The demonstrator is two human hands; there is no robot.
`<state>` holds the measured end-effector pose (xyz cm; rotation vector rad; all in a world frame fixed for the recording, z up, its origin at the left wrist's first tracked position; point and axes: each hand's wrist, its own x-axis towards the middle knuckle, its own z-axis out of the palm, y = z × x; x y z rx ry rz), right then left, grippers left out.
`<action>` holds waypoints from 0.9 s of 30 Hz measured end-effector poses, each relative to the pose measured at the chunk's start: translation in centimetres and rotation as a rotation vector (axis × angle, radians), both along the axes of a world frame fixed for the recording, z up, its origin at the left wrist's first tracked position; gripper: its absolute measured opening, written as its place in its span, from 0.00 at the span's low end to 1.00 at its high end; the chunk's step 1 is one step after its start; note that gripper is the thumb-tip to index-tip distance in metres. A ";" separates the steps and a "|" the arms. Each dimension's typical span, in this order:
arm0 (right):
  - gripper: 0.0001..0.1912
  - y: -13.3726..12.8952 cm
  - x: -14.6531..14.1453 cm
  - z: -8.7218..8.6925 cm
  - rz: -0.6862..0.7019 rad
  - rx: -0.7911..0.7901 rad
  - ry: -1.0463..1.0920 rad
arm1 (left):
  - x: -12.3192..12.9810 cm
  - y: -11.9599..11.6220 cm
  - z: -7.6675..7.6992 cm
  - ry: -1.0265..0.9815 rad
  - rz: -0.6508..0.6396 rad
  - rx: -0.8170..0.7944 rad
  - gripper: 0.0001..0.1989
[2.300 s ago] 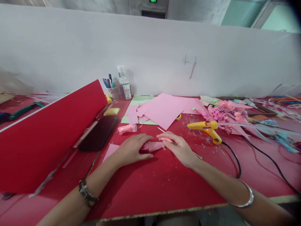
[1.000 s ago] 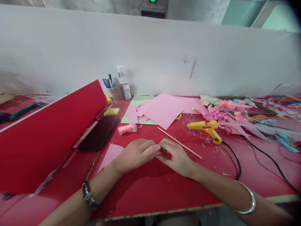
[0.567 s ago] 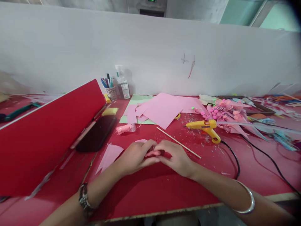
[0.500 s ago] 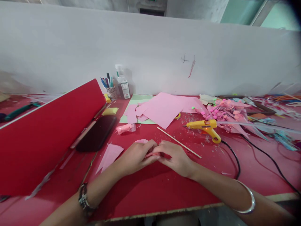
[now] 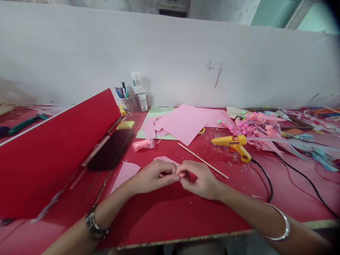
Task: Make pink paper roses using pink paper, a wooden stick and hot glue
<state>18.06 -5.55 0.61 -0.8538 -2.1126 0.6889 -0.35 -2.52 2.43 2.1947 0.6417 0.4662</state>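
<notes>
My left hand and my right hand meet fingertip to fingertip over the red table, thumbs and fingers pinched together. Between them is a small pink lump, mostly hidden by the fingers; it looks like soft clay, matching the wrapped pink clay lying beyond my left hand. Cut pink paper pieces lie beside my left forearm, and another pink paper piece shows just behind my hands. A thin wooden stick rests on the table past my right hand.
A yellow hot glue gun with a black cord lies to the right, by pink paper flowers. Pink sheets lie at the back. Left are a dark phone and a slanted red board. A pen cup and bottle stand behind.
My fingertips have drawn into a tighter pinch, and the gaps under both curled hands have widened. Less of the pink lump shows now. The view has shifted slightly.
</notes>
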 end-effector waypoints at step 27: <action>0.15 1.9 0.2 -1.1 -0.049 -0.570 0.429 | -0.6 1.0 -0.8 -0.505 0.594 -0.014 0.07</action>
